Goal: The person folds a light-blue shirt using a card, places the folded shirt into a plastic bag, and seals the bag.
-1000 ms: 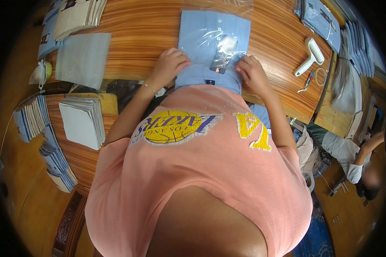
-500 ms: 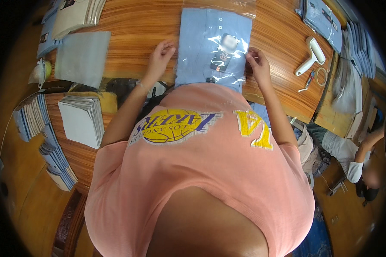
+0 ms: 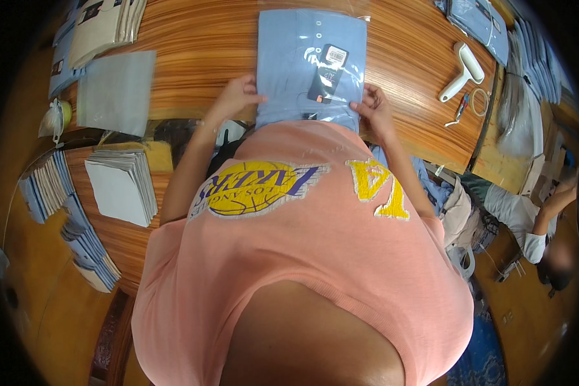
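A folded light blue shirt (image 3: 283,71) in a clear plastic bag lies before me at the table's near edge, its lower end against my torso. A dark hang tag (image 3: 329,74) with a white label shows through the film. At the shirt's left edge is my left hand (image 3: 235,100), its thumb and fingers closed on the side of the package. My right hand (image 3: 374,110) grips the opposite edge, thumb on top and the other fingers partly hidden alongside.
A white lint roller (image 3: 463,72), small snips (image 3: 458,110) and a tape ring (image 3: 479,101) lie right. Clear bags (image 3: 117,90) lie left, below beige packed shirts (image 3: 106,29). White sheets (image 3: 119,186) are stacked lower left. Another person (image 3: 518,219) is at far right.
My left hand has come in from beside the package to its left edge. My right hand has moved slightly down its right edge. Glare has shifted off the tag, and the film lies differently.
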{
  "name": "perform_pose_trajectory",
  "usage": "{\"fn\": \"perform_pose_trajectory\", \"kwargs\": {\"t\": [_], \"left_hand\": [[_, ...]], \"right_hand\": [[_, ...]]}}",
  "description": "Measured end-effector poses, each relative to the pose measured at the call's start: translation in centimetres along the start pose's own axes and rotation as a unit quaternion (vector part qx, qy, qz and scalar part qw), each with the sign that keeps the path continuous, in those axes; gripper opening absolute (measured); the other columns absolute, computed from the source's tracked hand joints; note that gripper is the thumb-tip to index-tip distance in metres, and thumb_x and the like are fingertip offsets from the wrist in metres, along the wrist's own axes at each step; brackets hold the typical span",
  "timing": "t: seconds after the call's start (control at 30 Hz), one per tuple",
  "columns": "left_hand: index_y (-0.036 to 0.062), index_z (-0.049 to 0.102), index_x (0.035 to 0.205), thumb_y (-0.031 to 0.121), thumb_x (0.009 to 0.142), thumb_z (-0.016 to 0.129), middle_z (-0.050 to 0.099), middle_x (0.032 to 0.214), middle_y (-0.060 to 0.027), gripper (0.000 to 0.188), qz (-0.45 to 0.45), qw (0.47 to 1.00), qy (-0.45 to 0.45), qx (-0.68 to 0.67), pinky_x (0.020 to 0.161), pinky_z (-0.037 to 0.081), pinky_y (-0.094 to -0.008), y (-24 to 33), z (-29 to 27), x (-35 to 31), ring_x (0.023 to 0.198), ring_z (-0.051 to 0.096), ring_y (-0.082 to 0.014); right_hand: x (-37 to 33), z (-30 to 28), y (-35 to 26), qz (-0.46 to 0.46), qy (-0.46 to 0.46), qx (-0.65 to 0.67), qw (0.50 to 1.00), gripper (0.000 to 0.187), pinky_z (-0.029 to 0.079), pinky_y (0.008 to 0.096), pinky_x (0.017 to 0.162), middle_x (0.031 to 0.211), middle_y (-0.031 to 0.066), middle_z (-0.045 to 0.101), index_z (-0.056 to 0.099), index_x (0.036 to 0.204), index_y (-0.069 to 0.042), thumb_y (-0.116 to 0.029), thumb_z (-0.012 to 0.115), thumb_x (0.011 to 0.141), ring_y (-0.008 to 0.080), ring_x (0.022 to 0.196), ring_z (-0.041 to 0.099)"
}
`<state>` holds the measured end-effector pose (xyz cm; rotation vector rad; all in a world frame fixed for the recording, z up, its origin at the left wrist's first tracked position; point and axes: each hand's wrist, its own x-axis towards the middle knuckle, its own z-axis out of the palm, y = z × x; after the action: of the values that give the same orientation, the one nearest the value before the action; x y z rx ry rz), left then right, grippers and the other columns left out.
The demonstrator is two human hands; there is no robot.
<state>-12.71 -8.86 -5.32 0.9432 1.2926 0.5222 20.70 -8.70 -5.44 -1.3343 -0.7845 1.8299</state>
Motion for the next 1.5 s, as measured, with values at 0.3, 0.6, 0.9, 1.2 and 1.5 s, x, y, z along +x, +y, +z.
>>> {"fn": "perform_pose_trajectory", "kwargs": {"t": [0.3, 0.6, 0.9, 1.2, 1.5], "left_hand": [[0.0024, 0.061, 0.100, 0.019, 0.076, 0.070, 0.064, 0.080, -0.0021, 0.031, -0.067, 0.996, 0.022, 0.052, 0.050, 0.038, -0.0194, 1.1, -0.4, -1.9, 0.063, 0.052, -0.0061], [0.0043, 0.062, 0.083, 0.026, 0.075, 0.072, 0.060, 0.068, -0.0002, 0.025, -0.086, 0.992, -0.040, 0.090, 0.041, 0.030, -0.0186, 0.9, -1.2, -1.8, 0.049, 0.043, -0.0040], [0.0018, 0.063, 0.091, 0.026, 0.075, 0.072, 0.062, 0.070, -0.0008, 0.029, -0.139, 0.974, -0.119, 0.132, 0.041, 0.029, -0.0178, -1.1, -1.2, -2.9, 0.048, 0.042, -0.0036], [0.0014, 0.063, 0.093, 0.019, 0.080, 0.068, 0.062, 0.072, -0.0021, 0.023, -0.109, 0.982, -0.108, 0.110, 0.048, 0.036, -0.0177, -1.3, -0.1, -2.6, 0.056, 0.049, -0.0046], [0.0020, 0.044, 0.119, 0.012, 0.080, 0.067, 0.060, 0.074, -0.0033, 0.046, 0.074, 0.994, 0.077, 0.017, 0.057, 0.043, -0.0209, 1.4, -0.6, 2.3, 0.065, 0.054, -0.0087]], "right_hand": [[-0.5, -0.6, -1.5, 0.023, 0.019, -0.164, 0.986, 0.039, 0.046, 0.0237, 0.056, 0.076, 0.0052, 0.061, 0.051, 0.107, -0.002, -0.002, 0.071, 0.073, 0.0109, 0.065, 0.057], [-0.4, -1.3, -2.7, 0.103, -0.021, -0.256, 0.961, 0.027, 0.036, 0.0203, 0.037, 0.064, 0.0026, 0.057, 0.053, 0.090, -0.002, -0.005, 0.073, 0.072, 0.0074, 0.048, 0.051], [-1.0, -1.6, -0.4, 0.142, -0.048, -0.193, 0.970, 0.019, 0.031, 0.0192, 0.035, 0.062, 0.0009, 0.059, 0.058, 0.082, -0.003, -0.006, 0.074, 0.072, 0.0049, 0.039, 0.042], [-1.5, -0.4, -0.7, 0.200, -0.063, -0.183, 0.961, 0.015, 0.032, 0.0199, 0.036, 0.057, -0.0013, 0.056, 0.061, 0.083, -0.003, -0.011, 0.071, 0.076, 0.0054, 0.038, 0.041], [4.7, 1.0, -4.7, 0.051, -0.012, -0.220, 0.974, 0.020, 0.041, 0.0190, 0.049, 0.070, -0.0016, 0.059, 0.059, 0.091, -0.005, -0.016, 0.071, 0.078, 0.0059, 0.056, 0.052]]}}
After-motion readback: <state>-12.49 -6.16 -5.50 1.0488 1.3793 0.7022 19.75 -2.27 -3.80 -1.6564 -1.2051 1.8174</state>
